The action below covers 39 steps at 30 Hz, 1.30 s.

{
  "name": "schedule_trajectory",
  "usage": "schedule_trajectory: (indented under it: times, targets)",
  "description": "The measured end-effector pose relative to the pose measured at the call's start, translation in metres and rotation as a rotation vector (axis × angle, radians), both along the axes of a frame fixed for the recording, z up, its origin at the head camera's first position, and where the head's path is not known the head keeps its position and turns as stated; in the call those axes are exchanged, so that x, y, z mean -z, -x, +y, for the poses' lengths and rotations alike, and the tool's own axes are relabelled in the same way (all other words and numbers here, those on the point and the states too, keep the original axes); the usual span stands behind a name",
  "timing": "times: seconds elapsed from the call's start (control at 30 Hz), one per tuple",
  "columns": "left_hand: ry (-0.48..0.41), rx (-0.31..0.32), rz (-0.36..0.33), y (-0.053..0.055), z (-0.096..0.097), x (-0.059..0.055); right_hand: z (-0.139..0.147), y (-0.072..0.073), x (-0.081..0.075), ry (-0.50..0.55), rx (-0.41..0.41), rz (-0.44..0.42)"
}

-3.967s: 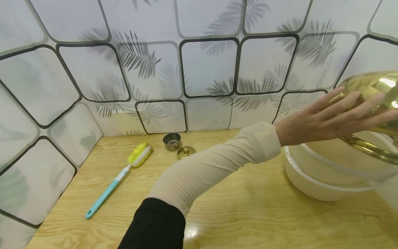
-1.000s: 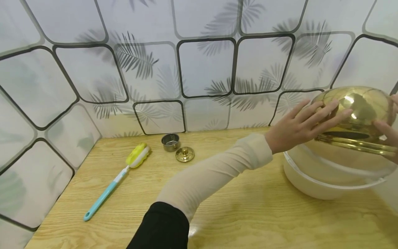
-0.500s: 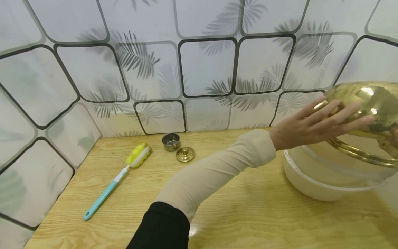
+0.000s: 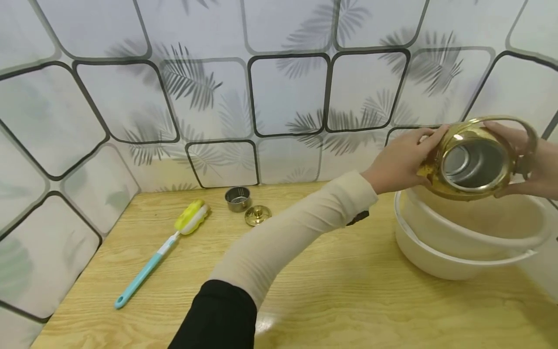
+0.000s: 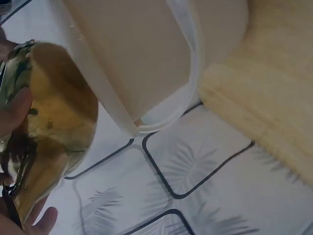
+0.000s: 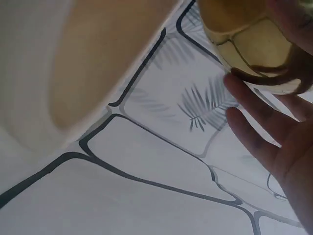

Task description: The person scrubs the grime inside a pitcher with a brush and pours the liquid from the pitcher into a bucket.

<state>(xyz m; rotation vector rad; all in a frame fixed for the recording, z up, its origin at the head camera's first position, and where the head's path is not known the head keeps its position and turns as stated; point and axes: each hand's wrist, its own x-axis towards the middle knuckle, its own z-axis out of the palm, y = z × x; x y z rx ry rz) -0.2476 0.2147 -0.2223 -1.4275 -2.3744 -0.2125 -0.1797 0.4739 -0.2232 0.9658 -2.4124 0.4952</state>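
Observation:
Both hands hold a shiny gold teapot (image 4: 479, 165) in the air over a white plastic tub at the right of the head view. The teapot is tipped on its side, its lidless mouth and steel inside facing the camera. My left hand (image 4: 403, 160) grips it at the spout side, hiding much of the spout. My right hand (image 4: 538, 160) grips the opposite side by the arched handle (image 4: 501, 118). Gold body (image 5: 63, 112) and part of the left fingers show in the left wrist view. In the right wrist view, the right hand's fingers (image 6: 259, 117) lie around the teapot's underside.
Below the teapot stands the white tub (image 4: 444, 266), with another pale rim (image 4: 492, 237) inside it. A steel strainer (image 4: 238, 198) and a gold lid (image 4: 257, 214) lie near the wall. A yellow sponge brush (image 4: 144, 276) with a blue handle lies left on the wooden table (image 4: 348, 300).
The teapot was bottom-up over the tub; it has swung round so its mouth faces the camera. My left hand's fingers, formerly spread flat on the body, now curl round its side.

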Motion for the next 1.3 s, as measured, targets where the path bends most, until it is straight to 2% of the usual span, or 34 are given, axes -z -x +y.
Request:
schedule_trajectory:
  times: [0.1,0.2,0.3,0.37,0.43,0.5,0.6,0.67,0.77,0.87,0.97,1.13,1.3]
  targets:
    - [0.022,-0.023,-0.207,0.008,-0.002,-0.003,0.01,0.011,-0.003,-0.112,0.02,-0.126]
    - [0.0,-0.015,-0.369,0.015,-0.008,-0.005,0.012,0.016,-0.005,-0.131,0.105,-0.226]
    - [-0.075,0.069,-0.523,0.022,-0.022,-0.008,0.002,0.017,-0.01,-0.154,0.175,-0.258]
    - [-0.11,0.129,-0.616,0.024,-0.037,-0.012,-0.009,0.015,-0.015,-0.181,0.183,-0.269]
    - [-0.118,0.176,-0.676,0.024,-0.056,-0.018,-0.023,0.013,-0.019,-0.191,0.185,-0.292]
    - [-0.089,0.175,-0.696,0.022,-0.075,-0.026,-0.039,0.01,-0.023,-0.204,0.196,-0.313]
    - [-0.048,0.145,-0.679,0.021,-0.104,-0.036,-0.063,0.008,-0.025,-0.179,0.165,-0.344]
    - [-0.034,0.122,-0.665,0.02,-0.122,-0.039,-0.08,0.008,-0.025,-0.157,0.132,-0.341]
    - [-0.053,0.101,-0.673,0.018,-0.148,-0.038,-0.104,0.008,-0.02,-0.076,0.039,-0.332]
    - [-0.069,0.091,-0.696,0.017,-0.172,-0.035,-0.13,0.008,-0.01,0.011,-0.057,-0.314]
    - [-0.073,0.076,-0.713,0.016,-0.192,-0.028,-0.154,0.006,0.002,0.067,-0.068,-0.344]
    - [-0.089,0.053,-0.735,0.017,-0.216,-0.016,-0.185,0.003,0.02,0.156,-0.04,-0.498]
    - [-0.065,0.006,-0.757,0.021,-0.229,-0.001,-0.202,0.008,0.039,0.2,-0.041,-0.627]
